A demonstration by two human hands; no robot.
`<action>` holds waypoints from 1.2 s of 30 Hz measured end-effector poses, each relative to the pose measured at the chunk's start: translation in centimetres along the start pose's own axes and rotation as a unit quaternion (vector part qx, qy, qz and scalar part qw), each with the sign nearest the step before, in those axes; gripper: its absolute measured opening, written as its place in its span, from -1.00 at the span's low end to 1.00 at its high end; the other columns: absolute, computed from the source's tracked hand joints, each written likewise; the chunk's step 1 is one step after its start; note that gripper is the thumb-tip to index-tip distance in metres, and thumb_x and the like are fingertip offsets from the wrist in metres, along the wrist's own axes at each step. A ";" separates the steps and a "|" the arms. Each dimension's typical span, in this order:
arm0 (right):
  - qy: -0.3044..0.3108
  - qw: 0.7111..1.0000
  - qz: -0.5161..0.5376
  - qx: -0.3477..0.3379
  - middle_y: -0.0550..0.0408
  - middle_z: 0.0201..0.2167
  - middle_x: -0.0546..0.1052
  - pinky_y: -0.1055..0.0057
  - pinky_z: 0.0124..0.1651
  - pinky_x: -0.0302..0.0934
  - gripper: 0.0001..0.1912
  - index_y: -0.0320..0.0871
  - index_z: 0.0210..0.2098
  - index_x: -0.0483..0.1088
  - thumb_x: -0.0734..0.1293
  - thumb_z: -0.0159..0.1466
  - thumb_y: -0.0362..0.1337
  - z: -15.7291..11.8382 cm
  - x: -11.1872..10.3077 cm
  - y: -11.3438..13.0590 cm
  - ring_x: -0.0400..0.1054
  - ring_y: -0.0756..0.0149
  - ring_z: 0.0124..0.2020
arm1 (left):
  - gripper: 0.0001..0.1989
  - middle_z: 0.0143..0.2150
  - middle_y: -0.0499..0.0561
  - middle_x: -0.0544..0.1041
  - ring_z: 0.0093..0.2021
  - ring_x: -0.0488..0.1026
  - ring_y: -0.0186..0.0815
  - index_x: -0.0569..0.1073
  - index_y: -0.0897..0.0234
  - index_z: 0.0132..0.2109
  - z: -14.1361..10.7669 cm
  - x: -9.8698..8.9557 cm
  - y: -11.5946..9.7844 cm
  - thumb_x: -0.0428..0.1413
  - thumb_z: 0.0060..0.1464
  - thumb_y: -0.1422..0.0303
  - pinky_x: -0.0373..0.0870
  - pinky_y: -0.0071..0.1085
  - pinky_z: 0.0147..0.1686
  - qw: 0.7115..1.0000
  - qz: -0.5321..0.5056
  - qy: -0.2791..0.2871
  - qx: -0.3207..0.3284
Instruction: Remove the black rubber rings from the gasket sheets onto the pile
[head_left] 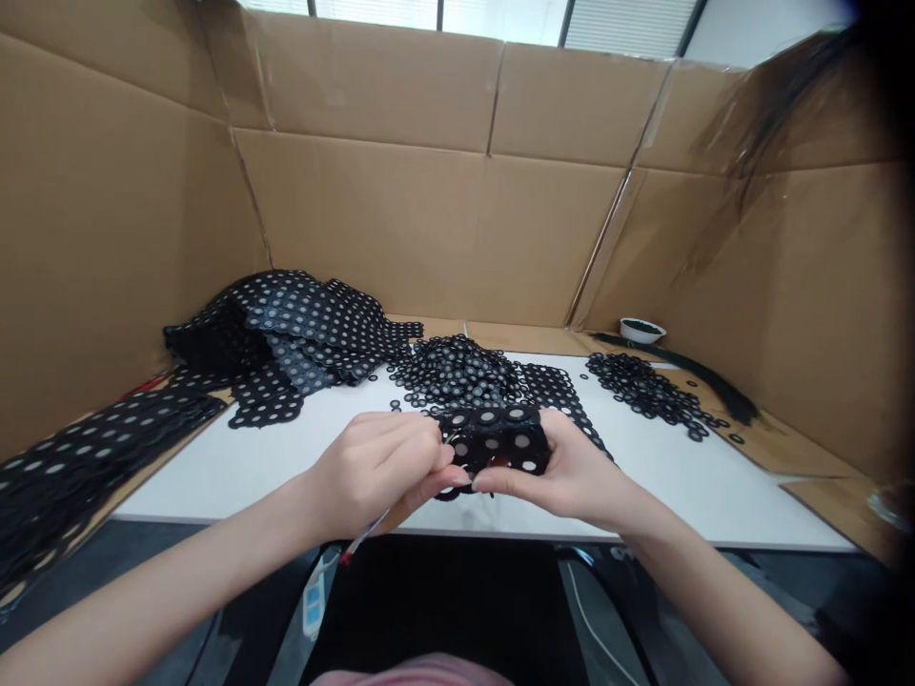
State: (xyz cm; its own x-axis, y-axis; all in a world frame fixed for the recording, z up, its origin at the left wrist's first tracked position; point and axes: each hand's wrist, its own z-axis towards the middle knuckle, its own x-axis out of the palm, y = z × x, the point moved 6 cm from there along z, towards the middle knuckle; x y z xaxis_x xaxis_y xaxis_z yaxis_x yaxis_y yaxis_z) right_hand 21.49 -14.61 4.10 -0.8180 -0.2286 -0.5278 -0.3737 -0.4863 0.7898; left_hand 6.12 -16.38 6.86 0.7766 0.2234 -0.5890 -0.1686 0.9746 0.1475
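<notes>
Over the front of the white board I hold a folded piece of black mesh with round holes (493, 443). My right hand (572, 476) is closed around its right end, with the thumb along the near edge. At its left end, my left hand (378, 467) pinches a slim metal rod with a red end (364, 534). The rod's thin tip shows by the mesh, and the red end points down toward me. Both thumbs nearly meet at the lower edge. Behind the hands, a flat stretch of holed mesh (554, 383) lies on the board.
A heap of loose black rings (461, 372) sits mid-board, another pile (643, 391) to the right. Draped holed mesh (307, 324) rises at back left, with more mesh (92, 457) at far left. A white bowl (641, 331) and a black strand bundle (693, 372) stand near cardboard walls (429, 219).
</notes>
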 end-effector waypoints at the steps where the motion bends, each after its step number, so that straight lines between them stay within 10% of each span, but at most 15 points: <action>1: 0.000 1.000 0.012 0.005 0.16 -0.51 0.46 0.54 -0.45 0.18 -0.79 -0.24 -0.40 0.45 0.50 0.04 -0.28 -0.1 -0.1 0.0 0.29 0.42 -0.47 | -0.87 -0.48 0.01 0.41 -0.49 0.31 -0.46 0.28 0.38 -0.34 0.1 -0.3 0.0 0.05 0.18 0.47 0.20 -0.54 -0.50 1.000 -0.004 -0.007 -0.005; 17: -0.040 0.998 0.037 -0.015 0.14 -0.49 0.49 0.56 -0.41 0.22 -0.80 -0.23 -0.41 0.46 0.48 0.08 -0.22 -0.6 -0.6 0.6 0.31 0.44 -0.45 | -0.79 -0.50 -0.06 0.40 -0.49 0.35 -0.54 0.28 0.36 -0.38 1.0 -1.5 0.5 -0.02 0.25 0.41 0.25 -0.63 -0.49 0.996 -0.025 -0.015 -0.085; 29: 0.113 0.989 0.094 -0.023 0.09 -0.40 0.47 0.34 -0.11 0.30 -0.81 -0.19 -0.30 0.43 0.30 0.21 -0.18 -0.7 0.6 2.1 0.34 0.29 -0.33 | -0.81 -0.55 -0.05 0.37 -0.54 0.27 -0.43 0.25 0.34 -0.38 0.5 0.0 -2.2 0.14 0.10 0.44 0.19 -0.46 -0.51 0.986 0.136 -0.003 0.092; 36: 0.046 0.983 0.156 0.086 0.04 -0.21 0.51 0.30 -0.06 0.31 -0.66 -0.19 -0.17 0.39 0.30 0.27 -0.03 -1.4 0.8 -1.5 0.38 0.27 -0.20 | -0.83 -0.53 -0.04 0.37 -0.53 0.24 -0.43 0.26 0.34 -0.38 0.5 0.6 -2.4 0.14 0.09 0.46 0.16 -0.45 -0.50 0.986 0.125 0.031 0.108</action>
State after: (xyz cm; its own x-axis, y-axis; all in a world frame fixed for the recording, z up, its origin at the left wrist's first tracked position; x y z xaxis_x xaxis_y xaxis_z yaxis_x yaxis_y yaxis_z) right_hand 22.04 -15.29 2.10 -0.8645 -0.4234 -0.2710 -0.1858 -0.2318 0.9548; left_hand 7.30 -18.60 6.57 0.6877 0.4632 -0.5591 -0.2111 0.8643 0.4565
